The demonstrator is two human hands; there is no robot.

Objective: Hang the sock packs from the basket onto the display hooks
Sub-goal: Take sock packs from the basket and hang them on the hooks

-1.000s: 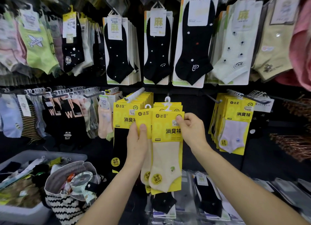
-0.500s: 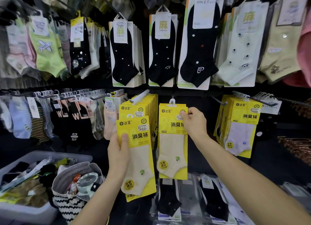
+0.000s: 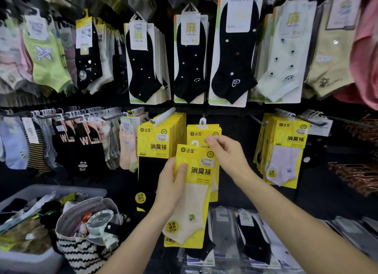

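Both hands are raised before the lower row of the display wall (image 3: 235, 116). A yellow sock pack (image 3: 199, 171) with a cream sock is gripped by the left hand (image 3: 172, 184): the thumb is laid on the front of the card near its left edge, and the other fingers are hidden behind it. The pack is held nearly upright, slightly tilted, with its white plastic hanger (image 3: 195, 143) at the top. The right hand (image 3: 229, 157) is held at the pack's upper right corner with its fingers bent; whether that corner is pinched or only touched cannot be told.

Just behind the held pack, a small stack of matching packs (image 3: 204, 131) is seen hung on the wall, its white hanger loop showing above the cards. Its lower part is overlapped by the held pack. Just to the left, a thick row of yellow packs with black socks (image 3: 157, 142) is carried on a white peg (image 3: 163, 116). Toward the right edge of the wall, more yellow packs with lilac socks (image 3: 286, 150) are hung. Along the upper row, black ankle socks on white cards (image 3: 143, 64) are displayed.

Below the wall's lower left corner, a grey bin (image 3: 61, 189) filled with loose packs is set. Beside it a black-and-white striped bag (image 3: 81, 251) is placed, with a small fan (image 3: 100, 220) lying in its open top.
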